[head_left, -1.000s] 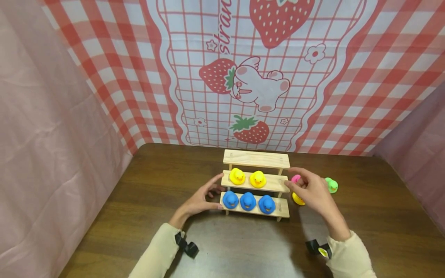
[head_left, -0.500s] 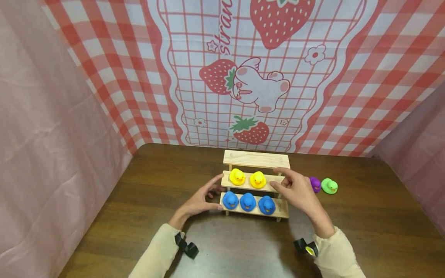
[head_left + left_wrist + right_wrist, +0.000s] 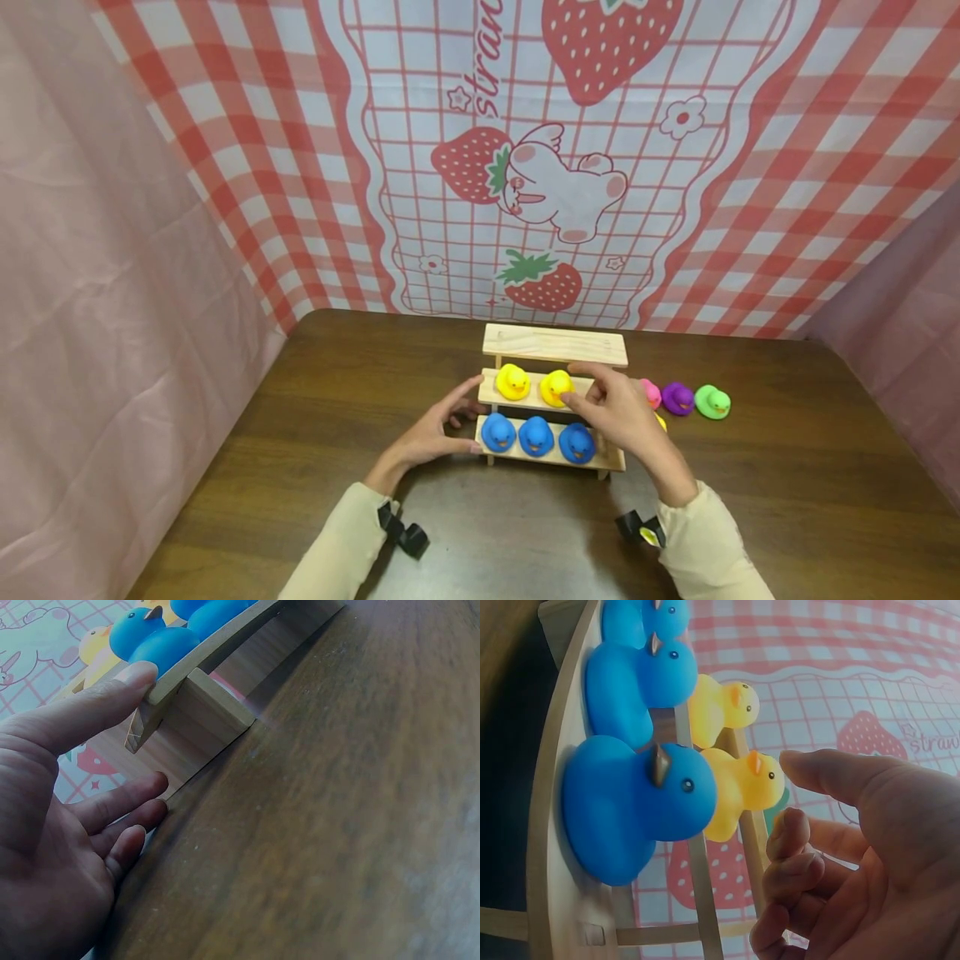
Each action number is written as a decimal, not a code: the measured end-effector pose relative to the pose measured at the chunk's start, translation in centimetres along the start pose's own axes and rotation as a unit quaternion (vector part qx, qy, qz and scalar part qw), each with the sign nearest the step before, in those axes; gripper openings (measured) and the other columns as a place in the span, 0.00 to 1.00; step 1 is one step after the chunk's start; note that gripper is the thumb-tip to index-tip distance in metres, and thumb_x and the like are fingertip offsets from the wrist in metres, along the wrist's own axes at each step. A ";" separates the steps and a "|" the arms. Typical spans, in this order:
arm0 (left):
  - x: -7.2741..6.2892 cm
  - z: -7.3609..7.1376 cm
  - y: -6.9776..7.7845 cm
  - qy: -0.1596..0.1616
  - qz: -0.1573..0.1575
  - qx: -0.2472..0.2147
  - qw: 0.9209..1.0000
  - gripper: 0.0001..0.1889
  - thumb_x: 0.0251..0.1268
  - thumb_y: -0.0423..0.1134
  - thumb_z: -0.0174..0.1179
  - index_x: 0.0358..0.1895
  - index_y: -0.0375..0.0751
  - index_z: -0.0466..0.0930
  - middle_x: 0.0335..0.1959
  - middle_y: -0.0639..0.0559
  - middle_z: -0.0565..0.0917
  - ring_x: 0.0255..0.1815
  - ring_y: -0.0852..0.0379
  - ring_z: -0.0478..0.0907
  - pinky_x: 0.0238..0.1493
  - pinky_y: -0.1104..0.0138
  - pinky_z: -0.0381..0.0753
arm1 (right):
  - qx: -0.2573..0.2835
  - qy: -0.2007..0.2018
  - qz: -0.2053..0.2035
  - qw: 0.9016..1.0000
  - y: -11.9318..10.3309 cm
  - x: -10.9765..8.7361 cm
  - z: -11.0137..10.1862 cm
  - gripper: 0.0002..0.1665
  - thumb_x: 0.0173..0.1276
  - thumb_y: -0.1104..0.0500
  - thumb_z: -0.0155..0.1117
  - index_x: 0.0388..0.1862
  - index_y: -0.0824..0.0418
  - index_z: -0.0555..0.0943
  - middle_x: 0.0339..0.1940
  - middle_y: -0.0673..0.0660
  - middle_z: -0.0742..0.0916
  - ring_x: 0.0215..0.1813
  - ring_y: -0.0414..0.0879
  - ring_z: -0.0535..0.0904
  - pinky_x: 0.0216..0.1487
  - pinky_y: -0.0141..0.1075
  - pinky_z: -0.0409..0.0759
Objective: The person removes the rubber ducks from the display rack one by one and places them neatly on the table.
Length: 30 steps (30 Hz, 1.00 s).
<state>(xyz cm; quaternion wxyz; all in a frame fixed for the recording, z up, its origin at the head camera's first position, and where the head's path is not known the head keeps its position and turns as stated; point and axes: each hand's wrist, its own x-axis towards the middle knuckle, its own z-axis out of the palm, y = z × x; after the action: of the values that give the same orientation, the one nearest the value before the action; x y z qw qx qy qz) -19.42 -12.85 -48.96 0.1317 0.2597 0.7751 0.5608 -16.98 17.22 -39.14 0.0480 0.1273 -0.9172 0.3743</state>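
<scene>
A three-tier wooden rack [image 3: 555, 342] stands at the middle of the table. Three blue rubber ducks [image 3: 536, 437] sit along its lowest shelf, and two yellow rubber ducks [image 3: 512, 382] on the middle one. At the rack's left end is my left hand [image 3: 431, 429]; its thumb [image 3: 112, 705] rests against the end of the lowest shelf, the other fingers extended beside the leg. My right hand [image 3: 618, 412] is at the right-hand yellow duck [image 3: 557, 387], thumb and forefinger apart near its head [image 3: 765, 780]. Whether they touch it, I cannot tell.
Right of the rack, pink [image 3: 651, 393], purple [image 3: 678, 399] and green [image 3: 712, 402] rubber ducks lie on the table. Another yellow duck [image 3: 661, 422] is mostly hidden behind my right hand. A strawberry-print cloth [image 3: 540, 208] hangs behind the table.
My right hand has moved left, from beside the rack's right end to the right-hand yellow duck on the middle shelf. The left hand has stayed in place.
</scene>
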 end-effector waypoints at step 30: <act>0.1 0.0 -0.1 0.005 0.001 0.000 1.000 0.52 0.54 0.36 0.73 0.80 0.54 0.52 0.62 0.39 0.80 0.59 0.46 0.74 0.56 0.60 0.70 | -0.044 0.009 0.029 0.999 -0.1 0.2 1.8 0.29 0.61 0.53 0.75 0.59 0.65 0.81 0.16 0.51 0.79 0.18 0.41 0.70 0.22 0.31 0.66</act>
<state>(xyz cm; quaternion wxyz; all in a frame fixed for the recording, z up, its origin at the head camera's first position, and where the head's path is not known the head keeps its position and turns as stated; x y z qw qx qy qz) -19.53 -12.84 -48.99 0.1277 0.2576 0.7754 0.5622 -17.14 15.87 -40.28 0.0510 0.0954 -0.9357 0.3357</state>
